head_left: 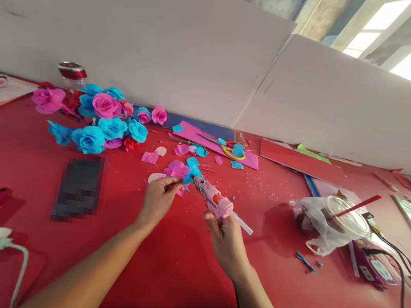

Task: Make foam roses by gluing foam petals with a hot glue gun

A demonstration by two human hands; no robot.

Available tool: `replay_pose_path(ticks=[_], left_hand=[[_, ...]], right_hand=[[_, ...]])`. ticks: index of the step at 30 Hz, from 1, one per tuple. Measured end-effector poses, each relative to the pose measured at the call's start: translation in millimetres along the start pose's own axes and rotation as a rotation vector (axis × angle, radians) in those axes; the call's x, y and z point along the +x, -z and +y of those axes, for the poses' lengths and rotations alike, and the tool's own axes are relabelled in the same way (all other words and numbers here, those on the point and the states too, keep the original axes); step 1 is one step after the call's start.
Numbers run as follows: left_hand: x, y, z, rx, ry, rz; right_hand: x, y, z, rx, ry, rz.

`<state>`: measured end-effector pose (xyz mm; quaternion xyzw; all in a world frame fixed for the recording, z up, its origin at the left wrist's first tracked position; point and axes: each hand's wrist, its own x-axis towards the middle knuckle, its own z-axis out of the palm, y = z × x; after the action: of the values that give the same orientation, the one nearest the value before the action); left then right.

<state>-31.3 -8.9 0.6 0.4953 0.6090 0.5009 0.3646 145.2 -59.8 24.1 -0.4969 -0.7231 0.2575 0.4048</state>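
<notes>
In my right hand [229, 241] is a pink glue gun [217, 201], its fingers wrapped round the handle. A clear glue stick [243, 223] pokes out of the back end. The nozzle points up and left, at a blue paper petal [191, 168]. My left hand [159, 201] is closed, thumb and fingertips pinched at the lower edge of that blue paper. Whether the nozzle touches the petal I cannot tell. Just behind the pinch lies pink petal paper [177, 169]. Loose pink and blue pieces are scattered beyond it.
A bunch of paper roses [106, 106] stands at the back left, above a dark blurred rectangle [80, 187]. Yellow-handled scissors [234, 152] lie on pink paper. At right are a bagged cup [347, 218] with a red straw and a power strip [373, 264] with black cables.
</notes>
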Motion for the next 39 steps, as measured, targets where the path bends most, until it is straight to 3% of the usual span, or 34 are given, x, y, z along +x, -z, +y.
replay_pose_path(ticks=[5,21,39], left_hand=[[0.3,-1.2,-3.8,-0.008,-0.001,0.01],[3.5,-1.5,-13.8,-0.073,-0.002,0.054],[1.7,-0.4,-8.5,-0.065,0.002,0.066]], right_hand=[[-3.1,-3.4,4.4,0.082,-0.076,-0.059],[-15.0,2.5,1.1,-0.13,-0.141,-0.03],[-5.6,-1.0,-3.3,-0.222,0.025,0.032]])
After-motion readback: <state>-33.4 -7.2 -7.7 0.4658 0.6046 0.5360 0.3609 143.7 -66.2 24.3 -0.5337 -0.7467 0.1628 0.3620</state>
